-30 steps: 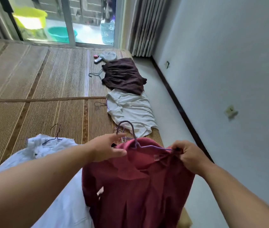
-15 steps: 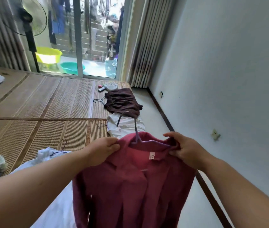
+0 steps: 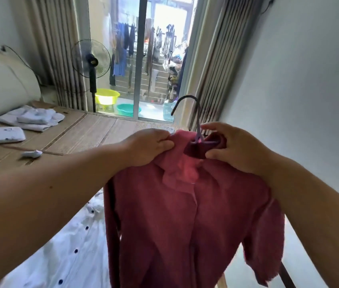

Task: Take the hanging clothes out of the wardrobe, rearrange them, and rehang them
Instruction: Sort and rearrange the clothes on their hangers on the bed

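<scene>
Done: red shirt (image 3: 185,215) sat on purple hanger (image 3: 198,123).
L hand (image 3: 147,146): pinched collar (image 3: 178,138).
R hand (image 3: 233,148): gripped hanger neck.
Left: rehanging in wardrobe, prob.

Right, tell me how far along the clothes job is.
Done: the red shirt sits on its purple hanger. In hand: the left hand grips the collar, the right hand pinches the shirt at the hanger's neck. Left: hanging it, with no wardrobe in view, and the white buttoned garment lying below.
</scene>
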The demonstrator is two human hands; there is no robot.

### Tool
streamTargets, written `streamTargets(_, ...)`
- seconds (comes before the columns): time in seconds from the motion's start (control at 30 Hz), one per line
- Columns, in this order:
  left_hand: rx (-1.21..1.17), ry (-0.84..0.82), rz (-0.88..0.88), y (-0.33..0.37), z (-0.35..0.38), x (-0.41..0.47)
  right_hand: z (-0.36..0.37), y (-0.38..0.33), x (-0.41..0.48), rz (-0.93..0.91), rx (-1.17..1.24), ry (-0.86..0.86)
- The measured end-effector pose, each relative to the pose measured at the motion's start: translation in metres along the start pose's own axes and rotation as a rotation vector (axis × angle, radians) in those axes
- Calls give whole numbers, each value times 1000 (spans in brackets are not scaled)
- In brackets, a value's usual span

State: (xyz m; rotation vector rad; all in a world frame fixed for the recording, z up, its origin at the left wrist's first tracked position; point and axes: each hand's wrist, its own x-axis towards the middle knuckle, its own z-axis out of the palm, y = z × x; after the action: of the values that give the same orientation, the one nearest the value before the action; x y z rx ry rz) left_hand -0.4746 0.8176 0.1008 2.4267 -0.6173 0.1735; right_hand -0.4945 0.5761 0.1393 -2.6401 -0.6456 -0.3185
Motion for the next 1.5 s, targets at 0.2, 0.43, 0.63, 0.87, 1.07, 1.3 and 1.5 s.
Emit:
streamTargets(0.2, 190, 88, -70, -12, -67, -35, -32, -36, 22, -164, 53, 126)
streamTargets(0.43, 203, 243, -79, -45, -117, -71, -35, -42, 23, -175, 116, 56)
streamTargets(0.63, 169, 263, 60, -29, -159, -90, -32, -62, 34, -229, 192, 84)
streamTargets(0.87, 353, 143, -66, -33, -191, -105, -13, -92, 42, -228, 253, -56)
streamTargets(1.07, 313, 8, -247, -72, -188, -128, 40, -107, 52, -210, 294, -224)
streamTargets(1.3, 284, -109, -414, -154, -164, -137, 130, -106, 78, -138, 293, -303)
streamTargets(1.5, 261, -240, -502, -265, -110, -126, 240, -90, 103, -24, 263, -387)
